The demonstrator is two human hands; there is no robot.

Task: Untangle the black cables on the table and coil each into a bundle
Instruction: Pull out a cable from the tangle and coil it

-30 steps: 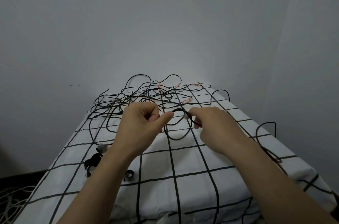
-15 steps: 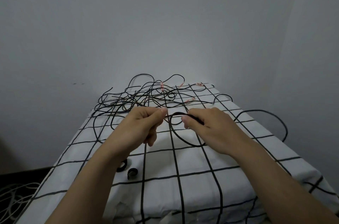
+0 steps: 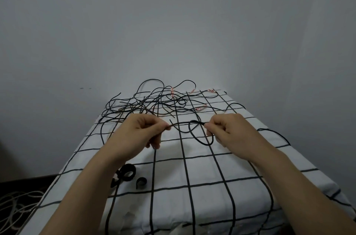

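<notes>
A tangle of thin black cables point(image 3: 159, 102) lies at the far end of the table point(image 3: 192, 169), which wears a white cloth with a black grid. My left hand point(image 3: 140, 132) pinches one black cable point(image 3: 185, 128) between thumb and forefinger above the table's middle. My right hand point(image 3: 229, 134) pinches the same cable a short way to the right, where a small loop hangs below its fingers. The cable sags between the two hands. Another stretch of black cable point(image 3: 277, 134) trails off past my right wrist toward the table's right edge.
Black hook-and-loop straps point(image 3: 127, 174) and a small black strap ring point(image 3: 141, 182) lie on the cloth under my left forearm. Light-coloured cables point(image 3: 15, 204) lie on the floor at the lower left. A plain wall stands behind the table.
My hands have moved apart, drawing the cable out between them. The loop at my right hand has shrunk, and the big arc of cable by the right edge has flattened.
</notes>
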